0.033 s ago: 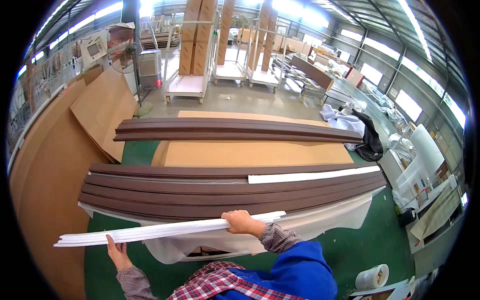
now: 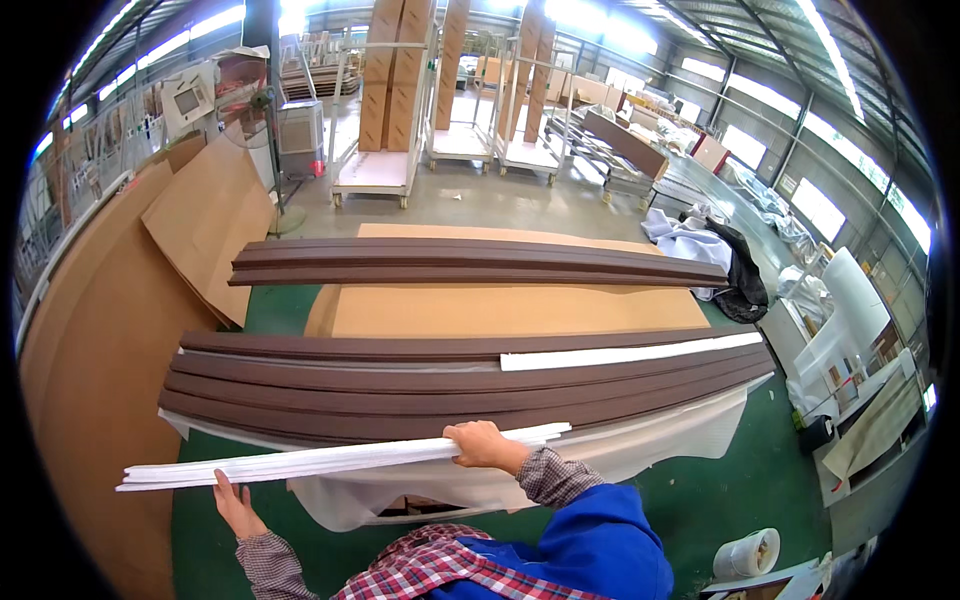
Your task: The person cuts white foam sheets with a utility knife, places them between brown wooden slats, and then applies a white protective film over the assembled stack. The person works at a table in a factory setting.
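From the head view, a long bundle of white strips (image 2: 330,460) runs across at six o'clock. The right hand (image 2: 482,445) curls over its right end, gripping it; the left hand (image 2: 235,505) lies flat and spread beneath its left part. Just beyond, at twelve o'clock of the hands, brown mouldings (image 2: 450,385) are stacked on white wrap. A white tape roll (image 2: 748,553) sits on the floor at four o'clock.

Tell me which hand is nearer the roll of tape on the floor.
Right. The right hand grips the white strips closer to the tape roll; the left hand is farther left.
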A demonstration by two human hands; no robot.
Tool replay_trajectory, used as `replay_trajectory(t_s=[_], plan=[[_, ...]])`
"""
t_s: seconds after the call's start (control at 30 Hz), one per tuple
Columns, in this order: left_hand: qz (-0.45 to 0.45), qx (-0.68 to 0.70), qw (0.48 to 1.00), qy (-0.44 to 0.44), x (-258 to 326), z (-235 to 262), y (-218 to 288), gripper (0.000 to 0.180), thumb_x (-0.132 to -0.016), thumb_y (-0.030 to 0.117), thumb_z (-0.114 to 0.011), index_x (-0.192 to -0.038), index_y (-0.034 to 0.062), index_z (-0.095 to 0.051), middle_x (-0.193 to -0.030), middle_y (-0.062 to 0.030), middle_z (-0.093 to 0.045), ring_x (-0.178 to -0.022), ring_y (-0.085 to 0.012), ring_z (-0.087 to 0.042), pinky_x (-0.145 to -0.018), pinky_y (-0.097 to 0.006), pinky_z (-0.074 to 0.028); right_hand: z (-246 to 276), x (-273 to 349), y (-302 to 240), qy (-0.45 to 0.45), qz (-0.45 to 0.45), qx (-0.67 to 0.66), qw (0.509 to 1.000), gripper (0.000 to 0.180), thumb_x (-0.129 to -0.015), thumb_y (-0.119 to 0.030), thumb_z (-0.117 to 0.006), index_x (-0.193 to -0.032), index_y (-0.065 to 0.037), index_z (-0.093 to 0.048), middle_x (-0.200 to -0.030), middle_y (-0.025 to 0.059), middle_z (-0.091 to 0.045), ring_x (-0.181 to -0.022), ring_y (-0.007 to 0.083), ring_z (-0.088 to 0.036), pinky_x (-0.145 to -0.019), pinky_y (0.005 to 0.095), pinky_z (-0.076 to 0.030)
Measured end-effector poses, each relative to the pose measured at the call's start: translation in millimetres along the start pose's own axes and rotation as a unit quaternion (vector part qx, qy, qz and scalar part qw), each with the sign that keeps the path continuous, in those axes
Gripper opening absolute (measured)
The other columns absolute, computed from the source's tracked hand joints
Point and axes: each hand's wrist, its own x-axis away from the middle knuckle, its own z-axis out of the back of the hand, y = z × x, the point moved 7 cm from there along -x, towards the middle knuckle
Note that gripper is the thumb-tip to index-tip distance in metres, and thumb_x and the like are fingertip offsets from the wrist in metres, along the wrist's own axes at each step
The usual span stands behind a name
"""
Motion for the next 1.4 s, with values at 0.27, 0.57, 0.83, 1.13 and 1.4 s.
replay_trajectory(t_s=[0.27,0.57,0.83,1.13,1.4], plan=[[-0.538,-0.528,0.613,-0.238,7,-151,9,0.093,-0.062,0.048,-0.074,-0.134,0.0080,-0.032,-0.140,-0.0180,-0.026,-0.131,-0.0341,-0.023,-0.106,-0.054,-0.009,-36,-85,12,-0.037,-0.045,-0.021,0.998,0.036,-0.069,-0.024,-0.065,-0.099,-0.007,-0.055,-0.087,0.0166,-0.063,-0.084,0.0342,-0.061,-0.069,0.0448,-0.049],[-0.420,-0.596,0.457,-0.510,-70,-224,-95,0.066,-0.060,0.038,-0.077,-0.112,0.0110,-0.048,-0.098,-0.0090,-0.053,-0.090,-0.0252,-0.055,-0.085,-0.044,-0.037,-72,-147,-13,-0.031,-0.057,0.037,0.997,0.039,-0.065,-0.027,-0.069,-0.097,-0.010,-0.056,-0.091,0.0138,-0.059,-0.087,0.0328,-0.059,-0.073,0.0448,-0.047],[-0.483,-0.535,0.414,-0.556,-114,-217,-111,0.043,-0.068,0.037,-0.071,-0.094,0.0079,-0.054,-0.093,-0.0082,-0.051,-0.090,-0.0245,-0.053,-0.074,-0.037,-0.042,-70,-166,-31,0.087,-0.127,0.048,0.987,0.051,-0.060,-0.043,-0.074,-0.102,-0.017,-0.063,-0.099,0.0069,-0.058,-0.099,0.0245,-0.054,-0.086,0.0440,-0.036],[-0.487,-0.525,0.432,-0.549,-124,-224,-116,0.047,-0.064,0.044,-0.072,-0.090,0.0082,-0.056,-0.088,-0.0086,-0.052,-0.085,-0.0257,-0.053,-0.071,-0.039,-0.041,-13,-60,55,0.436,-0.401,0.052,0.804,0.053,-0.080,-0.044,-0.058,-0.116,-0.005,-0.055,-0.123,0.0217,-0.046,-0.114,0.0356,-0.043,-0.098,0.0452,-0.030],[-0.485,-0.534,0.421,-0.550,-115,-225,-127,0.049,-0.063,0.040,-0.075,-0.092,0.0075,-0.053,-0.089,-0.0092,-0.049,-0.087,-0.0263,-0.049,-0.074,-0.039,-0.038,-70,-62,122,0.524,-0.356,-0.383,0.673,0.042,-0.081,-0.026,-0.065,-0.110,0.002,-0.053,-0.099,0.0073,-0.059,-0.090,0.0141,-0.054,-0.082,0.0268,-0.043]])
